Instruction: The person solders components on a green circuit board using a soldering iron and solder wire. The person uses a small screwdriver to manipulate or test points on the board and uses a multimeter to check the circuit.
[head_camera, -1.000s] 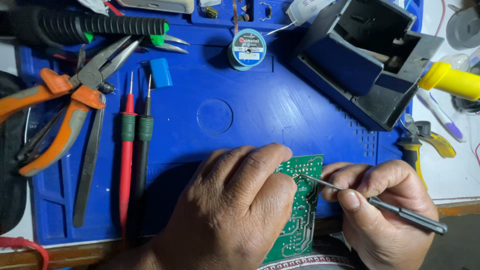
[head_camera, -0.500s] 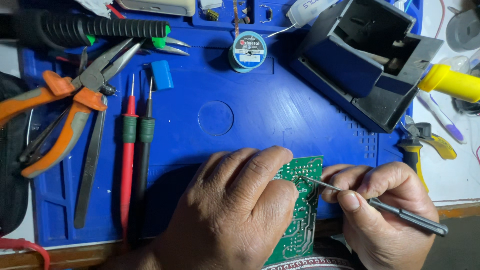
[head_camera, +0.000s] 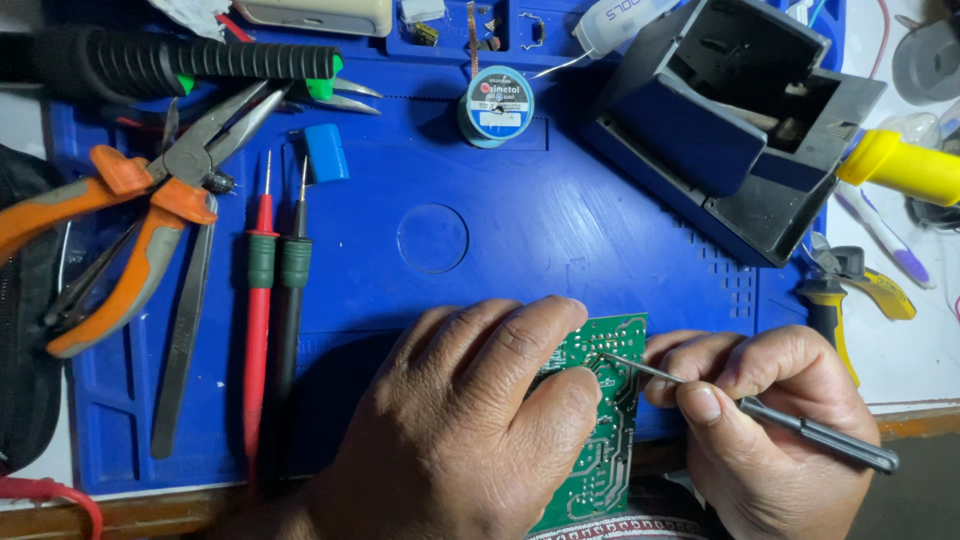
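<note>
Your left hand (head_camera: 470, 430) clasps the green circuit board (head_camera: 605, 420) from its left side, fingers curled over the top edge and thumb pressed on the solder face, so the board stands tilted at the near edge of the blue work mat (head_camera: 520, 250), partly hidden under your knuckles. Your right hand (head_camera: 770, 430) sits just to the right of the board, pinching a thin metal probe (head_camera: 760, 408) between thumb and fingers; its fine tip touches the board's upper right area, close to your left index finger. Further left on the mat lie a red test lead (head_camera: 258, 300) and a black test lead (head_camera: 293, 290), side by side, with orange-handled pliers (head_camera: 130, 230) beyond them.
</note>
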